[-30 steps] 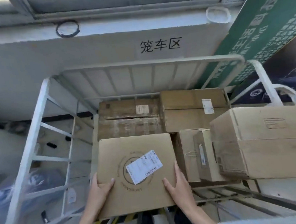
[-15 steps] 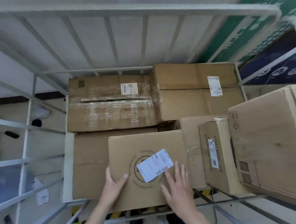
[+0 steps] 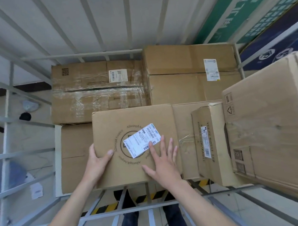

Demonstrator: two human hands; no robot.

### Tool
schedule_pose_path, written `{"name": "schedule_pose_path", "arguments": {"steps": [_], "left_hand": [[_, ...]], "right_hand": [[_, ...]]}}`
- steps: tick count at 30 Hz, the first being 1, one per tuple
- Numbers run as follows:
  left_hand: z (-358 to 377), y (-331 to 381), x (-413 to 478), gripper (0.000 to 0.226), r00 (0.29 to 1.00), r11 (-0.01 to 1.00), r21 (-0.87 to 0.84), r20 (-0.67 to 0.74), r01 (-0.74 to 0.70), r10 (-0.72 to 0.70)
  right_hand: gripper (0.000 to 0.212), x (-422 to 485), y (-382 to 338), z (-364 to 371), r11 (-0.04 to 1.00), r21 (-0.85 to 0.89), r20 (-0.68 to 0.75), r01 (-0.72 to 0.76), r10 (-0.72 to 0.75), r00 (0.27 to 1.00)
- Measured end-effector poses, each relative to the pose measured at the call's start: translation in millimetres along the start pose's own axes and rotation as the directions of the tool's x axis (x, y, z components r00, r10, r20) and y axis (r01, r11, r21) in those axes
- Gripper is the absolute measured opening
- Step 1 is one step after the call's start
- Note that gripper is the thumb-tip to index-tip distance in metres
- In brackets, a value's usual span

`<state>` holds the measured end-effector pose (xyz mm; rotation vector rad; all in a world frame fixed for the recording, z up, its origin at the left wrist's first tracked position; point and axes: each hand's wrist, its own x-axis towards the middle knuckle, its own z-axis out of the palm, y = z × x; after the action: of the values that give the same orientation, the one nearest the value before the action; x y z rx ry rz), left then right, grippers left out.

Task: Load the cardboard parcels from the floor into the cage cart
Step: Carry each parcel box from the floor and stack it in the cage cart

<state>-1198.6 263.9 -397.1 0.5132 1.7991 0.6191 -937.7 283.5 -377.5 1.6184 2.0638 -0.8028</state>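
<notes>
So, head view: the logo parcel (image 3: 132,117) lies inside the cage cart (image 3: 82,55) at its near side, on a flat box (image 3: 76,157), just in front of the taped box (image 3: 98,91). Left hand (image 3: 97,161) grasps the parcel's left edge, thumb on top. Right hand (image 3: 162,162) lies flat on its top, fingers straight and spread, fingertips at the white label (image 3: 139,139).

Cage cart (image 3: 82,55) (white bars) carries cardboard parcels (image 3: 192,85) — packed side by side, some stacked.
</notes>
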Motion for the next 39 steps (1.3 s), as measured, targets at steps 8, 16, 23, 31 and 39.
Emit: {"name": "schedule_pose_path", "arguments": {"steps": [8,16,23,31,39], "left_hand": [[30.9,23.9,-37.5,0.104,0.977,0.947,0.321,-0.195,-0.019,0.085],[123.1,120.0,-187.6,0.083,0.947,0.959,0.049,0.180,-0.280,0.267],[192.8,214.7,-300.0,0.058,0.858,0.862,0.156,0.286,-0.481,0.427],[284.5,271.0,-343.0,0.108,0.886,0.922,0.132,0.354,-0.363,0.298],[287.7,266.2,-320.6,0.079,0.940,0.938,0.111,0.137,-0.328,0.313]], "right_hand": [[0.067,-39.0,-1.8,-57.0,0.958,0.283,-0.125,0.049,-0.014,0.992],[0.053,-151.1,0.9,-162.5,0.820,0.506,-0.343,0.266,-0.092,0.935],[0.046,-248.4,87.1,-257.6,0.778,0.558,-0.507,0.289,0.044,0.861],[0.078,-279.4,302.7,-303.1,0.663,0.722,-0.404,-0.199,0.637,0.656],[0.089,-249.8,320.2,-282.2,0.546,0.818,-0.248,-0.180,0.617,0.747]]}}
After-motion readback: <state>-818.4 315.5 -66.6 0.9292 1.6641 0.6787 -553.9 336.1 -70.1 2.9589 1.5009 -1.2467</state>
